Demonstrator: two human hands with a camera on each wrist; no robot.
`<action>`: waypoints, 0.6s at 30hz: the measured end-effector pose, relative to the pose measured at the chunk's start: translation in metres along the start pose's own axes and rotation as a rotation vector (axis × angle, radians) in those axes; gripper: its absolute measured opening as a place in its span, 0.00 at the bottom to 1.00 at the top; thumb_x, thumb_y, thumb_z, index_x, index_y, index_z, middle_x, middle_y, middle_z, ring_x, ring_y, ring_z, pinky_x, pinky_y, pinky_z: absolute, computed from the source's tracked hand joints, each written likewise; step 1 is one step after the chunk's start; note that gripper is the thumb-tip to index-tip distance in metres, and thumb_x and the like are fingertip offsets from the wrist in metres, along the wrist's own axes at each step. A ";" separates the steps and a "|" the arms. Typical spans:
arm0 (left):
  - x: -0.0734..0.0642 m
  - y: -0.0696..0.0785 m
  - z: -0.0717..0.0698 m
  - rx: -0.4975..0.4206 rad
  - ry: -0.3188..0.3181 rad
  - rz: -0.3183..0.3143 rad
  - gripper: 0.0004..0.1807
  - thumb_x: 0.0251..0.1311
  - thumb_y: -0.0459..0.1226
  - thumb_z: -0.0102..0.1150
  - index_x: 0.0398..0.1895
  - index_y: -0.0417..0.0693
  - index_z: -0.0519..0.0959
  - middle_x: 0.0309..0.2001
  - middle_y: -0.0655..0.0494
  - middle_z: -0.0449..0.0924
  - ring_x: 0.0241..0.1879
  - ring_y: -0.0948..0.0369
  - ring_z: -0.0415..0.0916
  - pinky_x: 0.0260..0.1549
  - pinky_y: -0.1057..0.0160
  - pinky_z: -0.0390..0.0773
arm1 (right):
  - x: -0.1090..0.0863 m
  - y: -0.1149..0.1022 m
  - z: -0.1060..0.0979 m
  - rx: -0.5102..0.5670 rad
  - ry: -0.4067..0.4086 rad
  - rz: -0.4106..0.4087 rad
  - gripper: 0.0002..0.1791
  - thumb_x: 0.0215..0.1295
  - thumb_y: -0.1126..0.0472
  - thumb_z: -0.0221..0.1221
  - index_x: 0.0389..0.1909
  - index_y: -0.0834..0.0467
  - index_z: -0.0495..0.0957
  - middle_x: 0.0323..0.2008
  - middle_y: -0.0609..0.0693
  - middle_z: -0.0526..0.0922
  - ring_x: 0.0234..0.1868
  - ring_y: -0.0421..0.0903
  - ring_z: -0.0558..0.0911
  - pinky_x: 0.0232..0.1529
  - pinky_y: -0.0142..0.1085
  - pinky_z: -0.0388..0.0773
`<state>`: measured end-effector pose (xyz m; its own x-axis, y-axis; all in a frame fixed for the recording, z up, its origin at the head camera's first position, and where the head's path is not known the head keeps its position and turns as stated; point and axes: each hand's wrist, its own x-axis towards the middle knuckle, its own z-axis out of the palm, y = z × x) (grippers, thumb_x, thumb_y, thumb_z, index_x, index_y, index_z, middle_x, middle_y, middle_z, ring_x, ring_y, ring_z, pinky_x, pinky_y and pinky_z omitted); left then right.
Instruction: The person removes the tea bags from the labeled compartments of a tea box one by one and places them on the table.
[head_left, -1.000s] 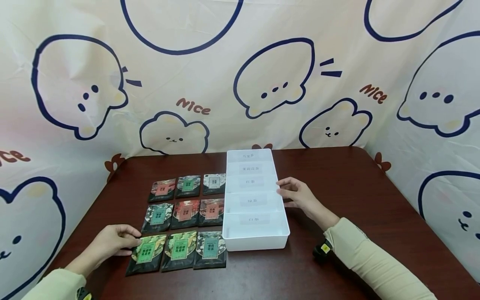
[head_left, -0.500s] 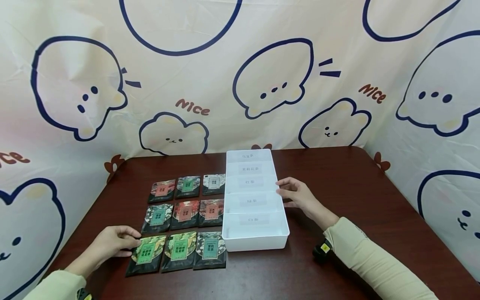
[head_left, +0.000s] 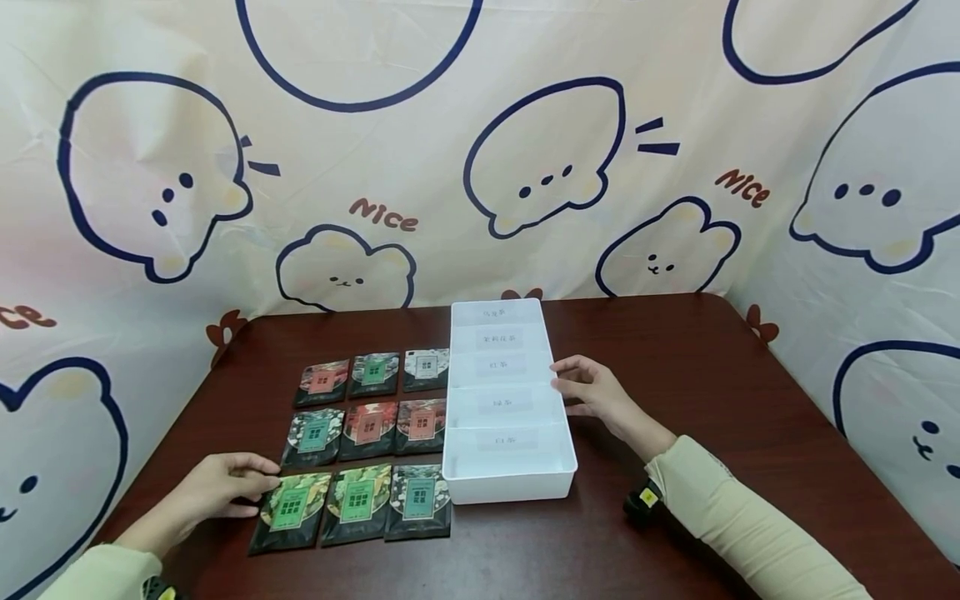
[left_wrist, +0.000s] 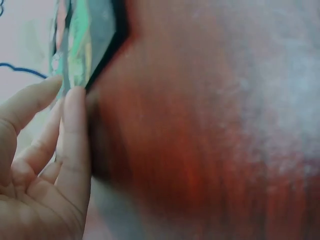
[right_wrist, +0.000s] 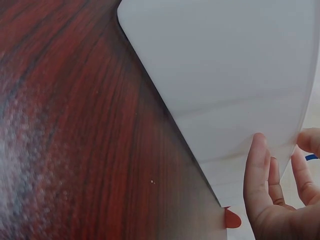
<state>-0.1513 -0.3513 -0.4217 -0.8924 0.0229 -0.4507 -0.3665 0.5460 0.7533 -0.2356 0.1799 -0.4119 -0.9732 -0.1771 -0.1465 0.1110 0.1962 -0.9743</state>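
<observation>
Flat tea sachets lie in three rows on the table. My left hand (head_left: 213, 492) rests at the left edge of the near-left green-labelled sachet (head_left: 289, 510), fingers loosely bent and fingertips at its edge. In the left wrist view, the fingertips (left_wrist: 75, 95) are by the corner of that sachet (left_wrist: 102, 30), not closed round it. A long white box (head_left: 510, 487) with labelled compartments stands right of the sachets. My right hand (head_left: 600, 398) touches its right side with relaxed fingers. The right wrist view has those fingers (right_wrist: 257, 170) against the box's smooth wall (right_wrist: 225, 65).
The other sachets include red-labelled (head_left: 368, 429), teal-labelled (head_left: 418, 500) and white-labelled (head_left: 427, 367) ones. The right column sits close against the box. A cartoon-printed cloth (head_left: 435, 150) hangs round the back and sides of the dark brown table (head_left: 675, 358).
The hands, sachets and box stay in place relative to one another. Only the head view has shifted very slightly.
</observation>
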 end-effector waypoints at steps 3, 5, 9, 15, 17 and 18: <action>-0.002 0.003 -0.006 -0.008 -0.044 0.011 0.24 0.64 0.44 0.61 0.54 0.34 0.77 0.38 0.56 0.82 0.35 0.58 0.77 0.33 0.59 0.85 | 0.001 0.001 0.000 -0.002 -0.001 -0.001 0.21 0.64 0.59 0.63 0.56 0.61 0.72 0.44 0.55 0.77 0.40 0.43 0.82 0.41 0.44 0.85; -0.004 0.007 -0.010 -0.021 -0.069 0.022 0.25 0.66 0.46 0.58 0.56 0.34 0.76 0.40 0.55 0.81 0.36 0.59 0.77 0.34 0.58 0.85 | 0.001 0.002 0.000 -0.003 -0.001 -0.004 0.21 0.65 0.59 0.62 0.55 0.61 0.72 0.44 0.55 0.77 0.40 0.43 0.82 0.41 0.44 0.85; -0.004 0.022 -0.019 -0.042 -0.102 0.086 0.26 0.68 0.46 0.55 0.59 0.35 0.74 0.42 0.54 0.80 0.37 0.60 0.78 0.37 0.58 0.85 | 0.000 0.002 0.000 -0.001 0.002 -0.003 0.20 0.65 0.60 0.62 0.55 0.61 0.73 0.43 0.54 0.77 0.40 0.43 0.82 0.41 0.44 0.85; -0.003 0.061 -0.030 -0.073 -0.075 0.241 0.16 0.71 0.45 0.51 0.54 0.50 0.79 0.40 0.59 0.80 0.37 0.60 0.80 0.38 0.60 0.85 | 0.000 0.000 0.000 0.004 -0.005 -0.007 0.20 0.64 0.60 0.63 0.54 0.61 0.73 0.43 0.54 0.77 0.40 0.43 0.82 0.40 0.43 0.85; -0.002 0.076 -0.031 -0.074 -0.050 0.287 0.14 0.70 0.46 0.51 0.52 0.54 0.80 0.38 0.61 0.80 0.36 0.61 0.80 0.38 0.61 0.85 | 0.001 0.000 0.000 0.002 -0.008 -0.005 0.20 0.64 0.59 0.63 0.54 0.60 0.73 0.43 0.54 0.76 0.40 0.44 0.82 0.40 0.43 0.85; -0.001 0.085 -0.031 -0.075 -0.041 0.309 0.14 0.71 0.46 0.51 0.52 0.55 0.80 0.38 0.61 0.80 0.36 0.61 0.80 0.38 0.61 0.85 | 0.001 -0.001 0.000 0.001 -0.009 -0.003 0.19 0.64 0.59 0.63 0.54 0.60 0.73 0.43 0.54 0.76 0.39 0.44 0.82 0.40 0.43 0.85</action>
<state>-0.1896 -0.3311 -0.3428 -0.9536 0.2131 -0.2128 -0.0993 0.4448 0.8901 -0.2366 0.1799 -0.4114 -0.9717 -0.1865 -0.1450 0.1081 0.1947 -0.9749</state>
